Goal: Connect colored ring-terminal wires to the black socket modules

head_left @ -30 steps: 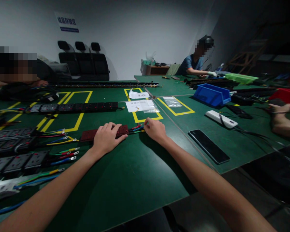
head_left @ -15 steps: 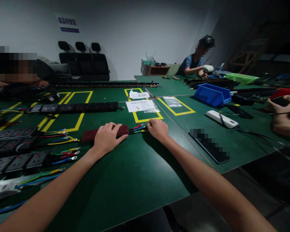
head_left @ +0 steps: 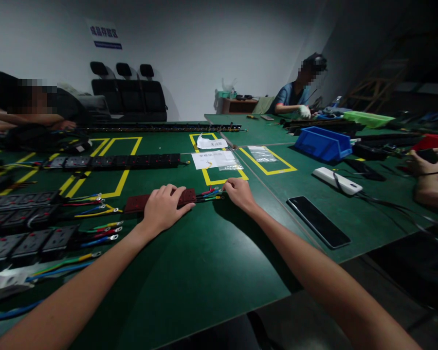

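Observation:
A dark red socket strip (head_left: pixel 134 203) lies on the green table, with several coloured wires (head_left: pixel 209 195) coming out of its right end and ending in metal ring lugs. My left hand (head_left: pixel 163 208) rests over the middle of the strip, fingers wrapped on its far side and thumb along its near edge. At the wire ends is my right hand (head_left: pixel 238 192), its thumb and forefinger pinched by the lugs. The fingertips seem closed on a wire end, partly hidden by the hand.
Black socket strips (head_left: pixel 32 243) with loose wires lie at left. Ahead are paper sheets (head_left: pixel 208 159) inside yellow tape. On the right are a phone (head_left: pixel 318 221), a white power strip (head_left: pixel 337 181) and a blue bin (head_left: pixel 323 143). Other people work at the far left, far side and right edge.
My hands hold nearly the same pose on the strip and wires. The person at the far left has shifted, and the gloved hand across the table has moved slightly left and lower.

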{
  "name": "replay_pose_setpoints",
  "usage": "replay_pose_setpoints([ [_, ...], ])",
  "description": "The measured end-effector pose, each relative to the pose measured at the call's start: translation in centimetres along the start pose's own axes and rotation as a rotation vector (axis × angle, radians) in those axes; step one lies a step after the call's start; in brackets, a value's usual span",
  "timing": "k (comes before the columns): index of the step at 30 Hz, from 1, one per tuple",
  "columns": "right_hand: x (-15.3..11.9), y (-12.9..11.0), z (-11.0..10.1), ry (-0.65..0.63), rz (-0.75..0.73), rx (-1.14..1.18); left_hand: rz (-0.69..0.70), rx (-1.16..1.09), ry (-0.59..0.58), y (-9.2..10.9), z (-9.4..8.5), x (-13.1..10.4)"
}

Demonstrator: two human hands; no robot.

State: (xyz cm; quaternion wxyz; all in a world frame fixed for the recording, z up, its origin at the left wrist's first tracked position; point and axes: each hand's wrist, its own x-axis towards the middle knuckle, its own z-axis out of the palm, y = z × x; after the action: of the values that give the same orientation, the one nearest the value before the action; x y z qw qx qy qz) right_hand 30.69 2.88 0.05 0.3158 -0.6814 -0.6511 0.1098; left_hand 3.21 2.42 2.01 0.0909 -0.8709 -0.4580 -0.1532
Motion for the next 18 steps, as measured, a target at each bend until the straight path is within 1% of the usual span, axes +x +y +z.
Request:
replay_pose_setpoints([
  [3, -0.2, -0.2, -0.1, 0.016, 0.008, -0.027, -0.008, -0.012, 0.006, 0.0, 0.1, 0.0],
  [6, -0.7, -0.6, -0.3, 0.082, 0.076, -0.082, -0.009, -0.015, 0.003, 0.0, 0.1, 0.0],
  [8, -0.9, -0.9, -0.4, 0.116, 0.086, -0.105, -0.010, -0.015, 0.000, 0.0, 0.1, 0.0],
  [10, -1.0, -1.1, -0.5, 0.094, 0.062, -0.127, -0.010, -0.007, 0.000, 0.0, 0.1, 0.0],
  [14, -1.2, -1.2, -0.4, 0.004, 0.020, -0.235, -0.004, 0.005, -0.002, 0.0, 0.1, 0.0],
  [16, -1.3, -1.2, -0.3, -0.003, 0.012, -0.269, -0.008, -0.007, -0.003, 0.0, 0.1, 0.0],
  [18, -1.4, -1.3, -0.3, 0.020, -0.001, -0.273, -0.013, -0.016, -0.004, 0.0, 0.0, 0.0],
])
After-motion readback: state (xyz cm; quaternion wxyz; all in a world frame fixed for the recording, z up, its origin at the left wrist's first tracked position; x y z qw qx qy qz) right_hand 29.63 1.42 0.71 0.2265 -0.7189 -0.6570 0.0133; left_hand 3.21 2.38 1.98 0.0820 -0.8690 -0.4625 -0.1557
